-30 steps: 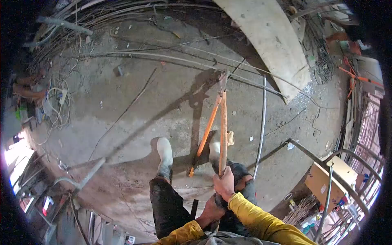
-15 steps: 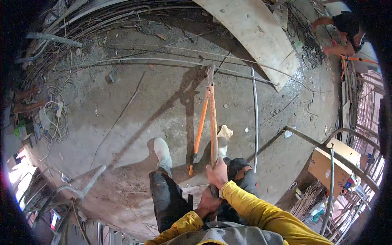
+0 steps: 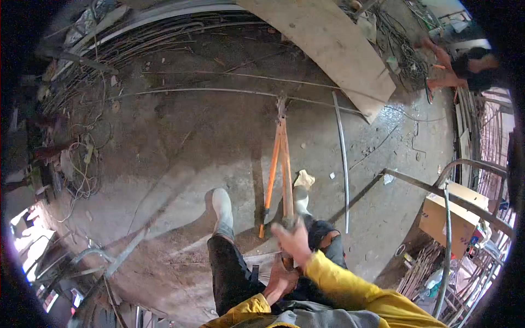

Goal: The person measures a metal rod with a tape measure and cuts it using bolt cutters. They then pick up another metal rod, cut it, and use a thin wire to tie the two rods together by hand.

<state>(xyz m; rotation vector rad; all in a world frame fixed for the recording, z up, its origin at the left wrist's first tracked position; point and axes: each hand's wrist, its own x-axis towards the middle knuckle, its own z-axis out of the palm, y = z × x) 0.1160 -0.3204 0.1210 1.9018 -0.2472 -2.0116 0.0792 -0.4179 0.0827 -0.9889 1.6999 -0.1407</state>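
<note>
A long-handled bolt cutter (image 3: 284, 158) with orange handles stands in front of me, its jaws (image 3: 281, 106) at a thin metal rod (image 3: 219, 89) on the floor. One handle rests its dark grip on the floor, while the other rises toward my body. My left hand (image 3: 281, 279) is wrapped round the end of that raised handle, close to my lap. Just above it, my right hand (image 3: 296, 241) has its fingers spread beside the handle, slightly blurred and not wrapped round it. Whether the jaws are closed on the rod is too small to tell.
A flat board (image 3: 328, 49) lies at the top. A pale pipe (image 3: 342, 164) is on the floor at right. Bundled rods (image 3: 164, 27) lie at upper left. A cardboard box (image 3: 451, 218) stands among metal bars at right. Another person's legs (image 3: 451, 68) show at upper right.
My right hand has loosened from the handle and its fingers have spread. My left hand stays on the handle. The other person's legs at upper right have shifted.
</note>
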